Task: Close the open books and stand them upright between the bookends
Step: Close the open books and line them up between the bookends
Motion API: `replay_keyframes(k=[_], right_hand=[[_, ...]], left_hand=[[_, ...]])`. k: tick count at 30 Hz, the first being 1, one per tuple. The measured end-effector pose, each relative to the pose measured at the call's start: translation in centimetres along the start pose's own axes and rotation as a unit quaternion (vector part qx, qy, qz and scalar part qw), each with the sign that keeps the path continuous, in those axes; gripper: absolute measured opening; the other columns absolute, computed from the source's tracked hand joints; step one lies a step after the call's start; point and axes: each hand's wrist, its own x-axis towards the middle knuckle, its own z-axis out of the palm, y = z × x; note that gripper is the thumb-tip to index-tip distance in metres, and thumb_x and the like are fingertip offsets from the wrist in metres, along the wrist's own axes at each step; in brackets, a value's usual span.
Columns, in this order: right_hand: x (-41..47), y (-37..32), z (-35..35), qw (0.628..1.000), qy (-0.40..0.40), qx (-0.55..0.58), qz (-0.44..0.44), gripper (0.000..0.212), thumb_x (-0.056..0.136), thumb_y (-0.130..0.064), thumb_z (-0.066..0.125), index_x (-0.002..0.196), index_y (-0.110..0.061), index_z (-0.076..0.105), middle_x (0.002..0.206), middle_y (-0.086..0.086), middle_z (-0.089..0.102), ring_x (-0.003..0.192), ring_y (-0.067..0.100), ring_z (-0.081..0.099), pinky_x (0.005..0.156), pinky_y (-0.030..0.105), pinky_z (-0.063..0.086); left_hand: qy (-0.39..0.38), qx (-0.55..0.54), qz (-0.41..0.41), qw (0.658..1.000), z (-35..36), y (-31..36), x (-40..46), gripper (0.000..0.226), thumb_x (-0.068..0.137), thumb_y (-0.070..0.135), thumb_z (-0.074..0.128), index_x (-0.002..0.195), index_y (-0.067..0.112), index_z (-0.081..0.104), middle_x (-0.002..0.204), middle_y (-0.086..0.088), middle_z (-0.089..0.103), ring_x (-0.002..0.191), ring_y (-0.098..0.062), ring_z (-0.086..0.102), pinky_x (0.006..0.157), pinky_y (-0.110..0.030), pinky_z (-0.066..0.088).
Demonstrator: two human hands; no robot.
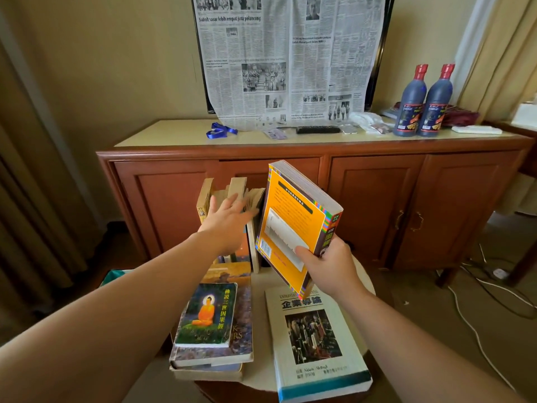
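At frame bottom, a small round table [360, 279] with a pale top stands before a wooden cabinet [374, 199] that spans the middle of the picture, curtains hanging at both edges. Across the cabinet's top lie a blue lanyard [221, 131], a black remote [318, 130] and two dark bottles [422, 104] with red caps at upper right; a newspaper [290, 58] hangs over a dark screen on the wall above. White cables trail over the floor at lower right.

On the table, a stack of closed books [213, 344] lies flat at lower centre-left, a small one with an orange seated figure on top. Just right of it lies a large white book [316, 347] with a photo cover. Behind the stack, a row of books [229, 196] stands upright, one with its pages fanned open.

Left hand [228, 218], fingers spread and straight, presses against the fanned pages of the row. Right hand [328, 264] grips the lower corner of a thick, closed orange book [293, 225], held upright and tilted above the table just right of the row, its top edge near the fanned pages. No bookend can be made out.
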Motion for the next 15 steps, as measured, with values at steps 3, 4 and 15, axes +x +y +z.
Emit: replay_keyframes(k=[3,4,15], right_hand=[[1.4,0.1,0.8,0.999,-0.027,0.022,0.004,0.021,0.091,-0.030,0.078,0.109,-0.027,0.068,0.108,-0.013,0.074,0.098,0.007,0.070,0.081,0.035,0.063],[1.8,0.1,1.1,0.999,-0.036,0.028,0.003,0.020,0.091,-0.028,0.078,0.107,-0.033,0.067,0.110,-0.014,0.073,0.102,0.008,0.070,0.083,0.035,0.062],[5.2,1.2,0.7,1.000,0.012,0.014,0.017,0.028,0.089,-0.022,0.080,0.114,-0.026,0.068,0.109,-0.014,0.073,0.101,0.010,0.071,0.085,0.041,0.063]], left_hand=[[-0.017,0.019,0.023,0.999,0.4,-0.5,0.4,0.084,0.096,0.008,0.059,0.166,0.031,0.018,0.175,0.000,0.008,0.161,-0.028,-0.009,0.122,-0.071,-0.007],[-0.012,0.010,0.028,0.999,0.6,-0.7,0.4,0.080,0.097,0.007,0.056,0.165,0.029,0.022,0.173,0.003,0.014,0.161,-0.026,-0.008,0.123,-0.071,-0.008],[0.003,-0.039,0.029,0.999,1.6,-1.6,0.4,0.075,0.099,0.006,0.053,0.165,0.025,0.025,0.171,0.008,0.023,0.160,-0.021,-0.002,0.125,-0.064,-0.008]])
